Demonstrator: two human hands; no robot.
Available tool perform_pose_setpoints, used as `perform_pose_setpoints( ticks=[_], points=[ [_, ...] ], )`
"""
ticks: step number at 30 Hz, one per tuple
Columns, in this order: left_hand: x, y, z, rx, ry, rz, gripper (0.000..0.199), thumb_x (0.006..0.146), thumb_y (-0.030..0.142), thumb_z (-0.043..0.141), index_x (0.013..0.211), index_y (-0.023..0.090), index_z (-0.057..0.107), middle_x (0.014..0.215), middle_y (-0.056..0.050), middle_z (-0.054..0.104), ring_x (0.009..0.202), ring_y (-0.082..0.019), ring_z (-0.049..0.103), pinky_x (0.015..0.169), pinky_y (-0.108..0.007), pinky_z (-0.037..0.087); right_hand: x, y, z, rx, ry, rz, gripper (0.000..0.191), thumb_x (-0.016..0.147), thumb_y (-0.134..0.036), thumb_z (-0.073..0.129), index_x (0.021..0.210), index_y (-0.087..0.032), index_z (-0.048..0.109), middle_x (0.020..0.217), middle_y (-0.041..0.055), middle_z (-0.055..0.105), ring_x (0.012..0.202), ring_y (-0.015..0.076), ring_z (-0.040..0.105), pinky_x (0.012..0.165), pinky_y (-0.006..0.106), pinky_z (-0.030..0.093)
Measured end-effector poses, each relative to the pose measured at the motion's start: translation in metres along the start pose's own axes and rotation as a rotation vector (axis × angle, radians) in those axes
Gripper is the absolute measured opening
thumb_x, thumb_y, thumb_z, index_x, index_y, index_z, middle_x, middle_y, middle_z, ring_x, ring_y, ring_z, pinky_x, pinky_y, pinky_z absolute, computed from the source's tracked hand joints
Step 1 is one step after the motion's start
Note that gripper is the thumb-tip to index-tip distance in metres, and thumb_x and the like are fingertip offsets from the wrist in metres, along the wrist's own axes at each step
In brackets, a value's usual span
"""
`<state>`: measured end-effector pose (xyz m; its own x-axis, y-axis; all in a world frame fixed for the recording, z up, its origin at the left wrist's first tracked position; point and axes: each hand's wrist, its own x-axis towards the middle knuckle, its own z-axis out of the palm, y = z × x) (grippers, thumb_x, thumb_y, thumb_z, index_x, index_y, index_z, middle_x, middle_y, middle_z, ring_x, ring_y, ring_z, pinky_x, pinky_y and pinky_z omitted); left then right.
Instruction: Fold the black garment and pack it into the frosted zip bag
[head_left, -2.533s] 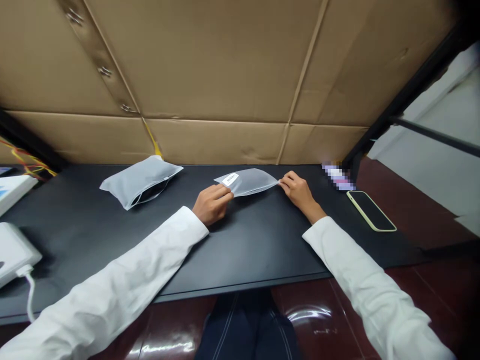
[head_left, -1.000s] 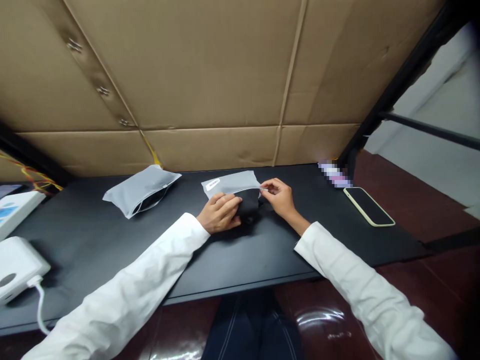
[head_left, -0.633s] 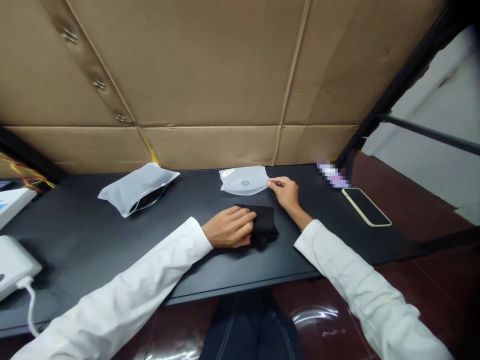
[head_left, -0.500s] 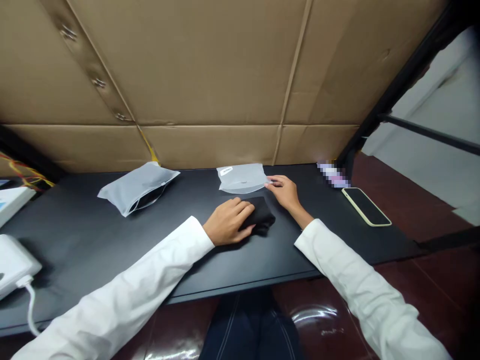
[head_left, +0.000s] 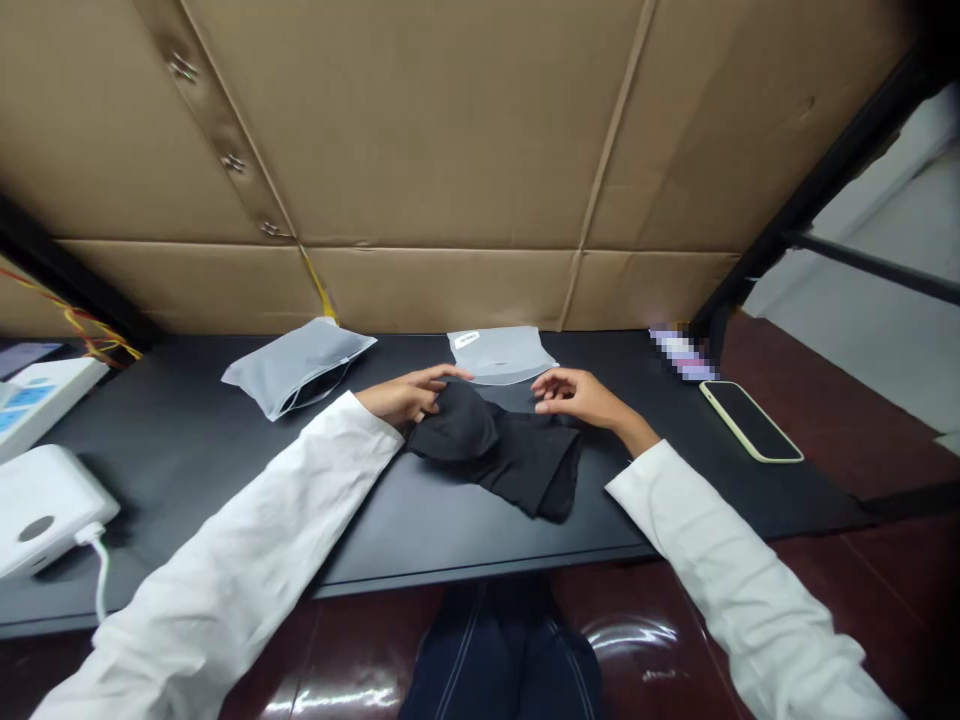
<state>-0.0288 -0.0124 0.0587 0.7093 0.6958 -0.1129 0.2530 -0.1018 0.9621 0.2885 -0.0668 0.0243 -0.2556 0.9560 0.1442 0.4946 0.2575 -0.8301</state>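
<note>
Left hand (head_left: 405,395): half open, fingers resting on the black cloth garment (head_left: 499,455), no firm grip visible.
Right hand (head_left: 577,393): loosely open, empty, just beside the garment.
Garment place: 12 o'clock, lying on the black table (head_left: 187,460).
Behind it: frosted bag (head_left: 501,352), lying flat.

A: Light level?
B: Bright, even, source out of frame. Cardboard wall (head_left: 420,130) lit flat, no hard shadows on it.
A: Glare?
B: White streaks on the glossy maroon floor (head_left: 630,635). White sleeve (head_left: 225,540) close to blown out.
A: Sharpness?
B: Fair mid-frame, but folds of the black cloth (head_left: 499,455) sink into the black tabletop (head_left: 187,470). Wide lens bends the edges; top right corner goes dark. Patch (head_left: 682,352) beside the phone (head_left: 750,420) pixelated
</note>
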Motion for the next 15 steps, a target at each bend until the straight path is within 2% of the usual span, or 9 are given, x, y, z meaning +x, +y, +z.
perform_pose_setpoints(
  ticks=[1, 3, 5, 6, 8, 10, 12, 15],
  points=[
    [-0.002, -0.002, -0.008, -0.023, -0.121, -0.077, 0.059, 0.062, 0.025, 0.063, 0.121, 0.020, 0.060, 0.101, -0.006, 0.068, 0.072, -0.015, 0.061, 0.057, -0.023, 0.046, -0.002, -0.002, -0.001, -0.020, -0.130, -0.034, 0.052, 0.062, -0.051, 0.084, 0.102, -0.021, 0.072, 0.100, 0.0057, 0.070, 0.091, 0.0213, 0.063, 0.084, 0.034, 0.050],
    [-0.003, -0.007, -0.019, -0.074, -0.245, -0.152, 0.046, 0.067, 0.031, 0.065, 0.112, 0.020, 0.064, 0.109, -0.007, 0.067, 0.085, -0.019, 0.063, 0.067, -0.025, 0.049, -0.005, -0.005, -0.003, -0.082, -0.286, -0.102, 0.058, 0.057, -0.047, 0.088, 0.108, -0.024, 0.072, 0.111, 0.0057, 0.067, 0.100, 0.0223, 0.061, 0.090, 0.035, 0.048],
    [-0.002, -0.011, -0.023, -0.097, -0.261, -0.111, 0.032, 0.075, 0.042, 0.062, 0.094, 0.017, 0.067, 0.117, -0.009, 0.065, 0.099, -0.023, 0.061, 0.080, -0.030, 0.050, -0.007, -0.008, -0.004, -0.114, -0.342, -0.145, 0.058, 0.059, -0.042, 0.088, 0.112, -0.025, 0.071, 0.118, 0.0054, 0.063, 0.103, 0.0216, 0.058, 0.092, 0.035, 0.047],
    [-0.001, -0.012, -0.023, -0.091, -0.267, -0.066, 0.034, 0.079, 0.048, 0.059, 0.083, 0.015, 0.066, 0.119, -0.011, 0.065, 0.105, -0.025, 0.060, 0.086, -0.032, 0.049, -0.007, -0.009, -0.005, -0.119, -0.356, -0.150, 0.055, 0.062, -0.039, 0.086, 0.113, -0.026, 0.071, 0.118, 0.0051, 0.062, 0.101, 0.0206, 0.057, 0.091, 0.034, 0.047],
    [-0.001, -0.009, -0.022, -0.021, -0.308, 0.022, 0.048, 0.085, 0.058, 0.052, 0.067, 0.014, 0.062, 0.121, -0.013, 0.064, 0.111, -0.028, 0.057, 0.097, -0.036, 0.045, -0.007, -0.009, -0.007, -0.138, -0.356, -0.137, 0.044, 0.067, -0.031, 0.082, 0.110, -0.025, 0.071, 0.113, 0.0041, 0.063, 0.093, 0.0185, 0.056, 0.084, 0.031, 0.047],
    [-0.002, -0.003, -0.021, 0.133, -0.374, 0.081, 0.057, 0.088, 0.062, 0.048, 0.059, 0.014, 0.062, 0.121, -0.013, 0.063, 0.113, -0.029, 0.056, 0.102, -0.036, 0.041, -0.006, -0.006, -0.012, -0.181, -0.315, -0.121, 0.033, 0.069, -0.023, 0.076, 0.102, -0.024, 0.074, 0.105, 0.0034, 0.064, 0.086, 0.0171, 0.055, 0.078, 0.029, 0.046],
    [-0.005, 0.002, -0.024, 0.328, -0.412, 0.106, 0.056, 0.086, 0.062, 0.055, 0.057, 0.014, 0.062, 0.121, -0.012, 0.063, 0.112, -0.027, 0.056, 0.101, -0.035, 0.041, -0.005, 0.000, -0.019, -0.228, -0.245, -0.108, 0.025, 0.070, -0.019, 0.071, 0.094, -0.022, 0.075, 0.102, 0.0036, 0.064, 0.084, 0.0168, 0.055, 0.075, 0.029, 0.045],
    [-0.009, 0.002, -0.030, 0.542, -0.354, 0.132, 0.050, 0.072, 0.057, 0.075, 0.054, 0.015, 0.057, 0.116, -0.010, 0.063, 0.108, -0.024, 0.057, 0.098, -0.032, 0.043, -0.007, 0.012, -0.034, -0.287, -0.110, -0.067, 0.021, 0.068, -0.024, 0.073, 0.088, -0.020, 0.073, 0.100, 0.0042, 0.063, 0.081, 0.0169, 0.056, 0.075, 0.029, 0.045]
  ],
)
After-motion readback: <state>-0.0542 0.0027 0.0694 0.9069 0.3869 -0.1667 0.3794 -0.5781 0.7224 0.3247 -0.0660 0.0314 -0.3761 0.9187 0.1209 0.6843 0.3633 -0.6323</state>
